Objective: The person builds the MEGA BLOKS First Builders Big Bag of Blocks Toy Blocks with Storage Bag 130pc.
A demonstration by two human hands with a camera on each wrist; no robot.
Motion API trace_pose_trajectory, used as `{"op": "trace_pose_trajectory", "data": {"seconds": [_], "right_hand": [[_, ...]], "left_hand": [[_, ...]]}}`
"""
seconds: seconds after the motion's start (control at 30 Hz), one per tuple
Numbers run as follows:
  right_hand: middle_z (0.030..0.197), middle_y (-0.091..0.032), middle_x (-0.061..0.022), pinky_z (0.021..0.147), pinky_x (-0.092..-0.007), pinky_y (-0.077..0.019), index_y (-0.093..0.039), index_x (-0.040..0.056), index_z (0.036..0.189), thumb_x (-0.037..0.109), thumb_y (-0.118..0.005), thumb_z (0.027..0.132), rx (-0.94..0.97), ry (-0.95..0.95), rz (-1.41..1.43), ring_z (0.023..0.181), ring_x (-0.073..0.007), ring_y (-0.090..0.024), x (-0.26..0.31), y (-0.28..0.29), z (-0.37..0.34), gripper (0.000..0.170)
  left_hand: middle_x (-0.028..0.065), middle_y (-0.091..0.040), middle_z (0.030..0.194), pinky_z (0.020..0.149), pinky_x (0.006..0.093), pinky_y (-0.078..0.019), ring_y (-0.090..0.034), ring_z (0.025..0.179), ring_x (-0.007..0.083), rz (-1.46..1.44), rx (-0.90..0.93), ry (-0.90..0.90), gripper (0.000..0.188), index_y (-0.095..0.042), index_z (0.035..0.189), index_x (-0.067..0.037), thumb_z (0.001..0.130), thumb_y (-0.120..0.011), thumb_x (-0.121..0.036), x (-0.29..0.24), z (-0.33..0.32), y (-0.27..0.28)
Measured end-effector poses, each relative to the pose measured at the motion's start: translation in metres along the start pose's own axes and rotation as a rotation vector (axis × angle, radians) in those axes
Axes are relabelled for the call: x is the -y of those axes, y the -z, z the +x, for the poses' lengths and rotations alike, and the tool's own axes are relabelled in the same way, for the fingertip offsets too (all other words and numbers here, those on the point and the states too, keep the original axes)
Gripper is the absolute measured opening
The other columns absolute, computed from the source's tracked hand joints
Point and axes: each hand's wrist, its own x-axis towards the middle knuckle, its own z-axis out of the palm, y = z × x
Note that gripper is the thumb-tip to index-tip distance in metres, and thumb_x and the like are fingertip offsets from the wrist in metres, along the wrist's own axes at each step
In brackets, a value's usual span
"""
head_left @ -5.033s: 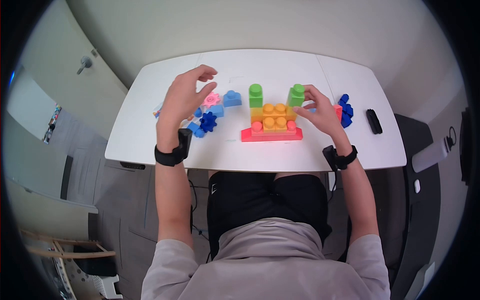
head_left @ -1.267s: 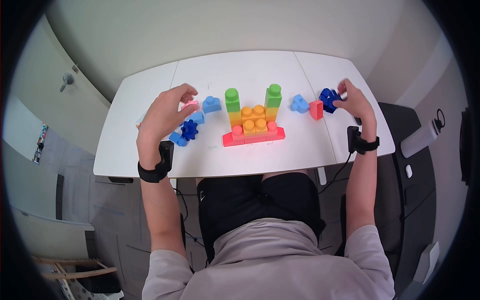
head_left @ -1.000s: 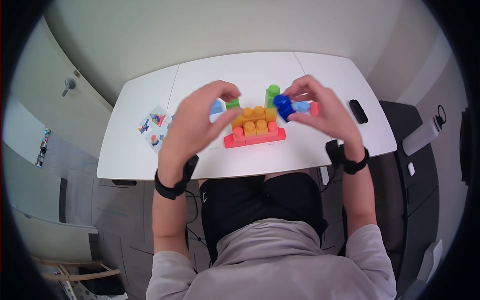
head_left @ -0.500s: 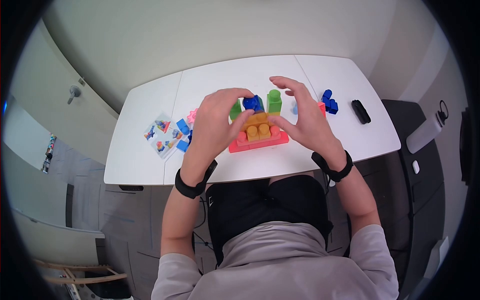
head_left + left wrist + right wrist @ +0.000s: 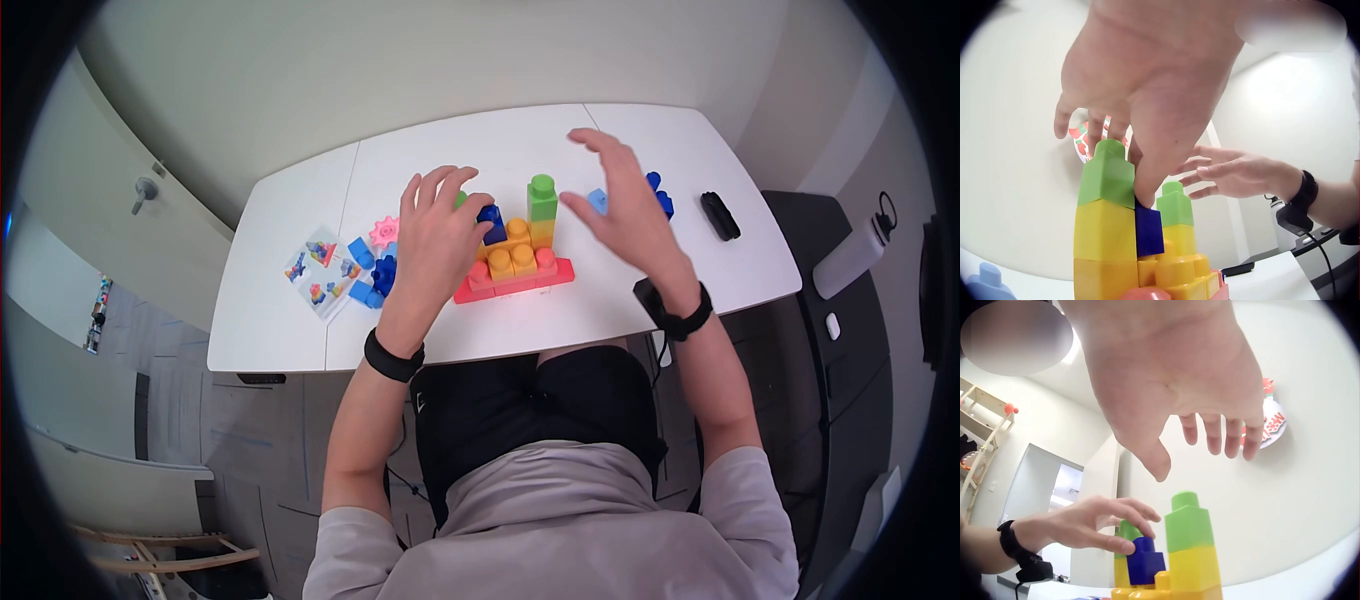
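Observation:
My left hand (image 5: 435, 240) pinches a dark blue building block (image 5: 1146, 567) at its top, between thumb and forefinger. That block stands on the orange blocks (image 5: 512, 262), right beside the left column, whose green top block (image 5: 1107, 181) shows in the left wrist view. Red blocks (image 5: 515, 289) form the base of the build. At its other end rises a matching column capped by a green block (image 5: 541, 200). My right hand (image 5: 625, 215) hovers to the right of this column, fingers spread and holding nothing.
Left of the build lie a pink gear (image 5: 385, 232), a dark blue gear (image 5: 384, 274), light blue blocks (image 5: 361, 252) and a picture sheet (image 5: 322, 270). To the right are a light blue block (image 5: 598, 200), dark blue blocks (image 5: 665, 205) and a black case (image 5: 720, 216).
My right hand brought the dark blue block from the right and has drawn back rightward, empty. The block, now in my left hand, has shifted left against the left column.

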Motion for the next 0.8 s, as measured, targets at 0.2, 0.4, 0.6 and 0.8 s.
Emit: {"op": "trace_pose_trajectory", "data": {"seconds": [0.2, 0.4, 0.6, 0.8], "right_hand": [[0.13, -0.068, -0.0193, 0.104, -0.0432, -0.0521, -0.057, 0.0032, 0.138, 0.023, -0.074, 0.096, -0.065, -0.322, -0.038, 0.12, -0.0366, -0.065, -0.092, 0.023, 0.002, 0.049], [0.124, -0.073, -0.0189, 0.099, -0.0413, -0.0559, -0.066, 0.0033, 0.126, 0.018, -0.079, 0.089, 0.214, -0.545, -0.302, 0.115, -0.0358, -0.07, -0.188, 0.027, -0.036, 0.041], [0.118, -0.074, -0.017, 0.098, -0.0411, -0.0561, -0.069, 0.0043, 0.121, 0.015, -0.089, 0.077, 0.354, -0.668, -0.431, 0.111, -0.0342, -0.071, -0.207, 0.014, -0.057, 0.049], [0.114, -0.075, -0.0173, 0.092, -0.0408, -0.0577, -0.067, 0.0015, 0.12, 0.016, -0.091, 0.072, 0.368, -0.681, -0.395, 0.106, -0.0347, -0.072, -0.224, 0.016, -0.062, 0.055]], "left_hand": [[0.0059, -0.065, 0.132, 0.118, 0.0521, -0.039, -0.054, 0.133, 0.0298, 0.086, -0.008, -0.015, 0.022, -0.079, 0.102, -0.011, 0.081, -0.083, -0.014, -0.009, -0.002, -0.009], [0.0058, -0.065, 0.133, 0.117, 0.052, -0.0397, -0.056, 0.131, 0.0293, 0.108, 0.045, -0.002, 0.03, -0.077, 0.112, -0.012, 0.083, -0.083, -0.015, -0.007, -0.003, -0.004], [0.0078, -0.065, 0.134, 0.11, 0.0466, -0.045, -0.057, 0.129, 0.0316, 0.01, 0.028, 0.052, 0.04, -0.071, 0.123, -0.011, 0.084, -0.082, -0.015, -0.004, 0.001, 0.005], [0.0087, -0.066, 0.133, 0.099, 0.0434, -0.0525, -0.061, 0.123, 0.0315, 0.028, -0.017, 0.111, 0.036, -0.071, 0.12, -0.01, 0.086, -0.081, -0.014, 0.002, 0.004, 0.02]]}}
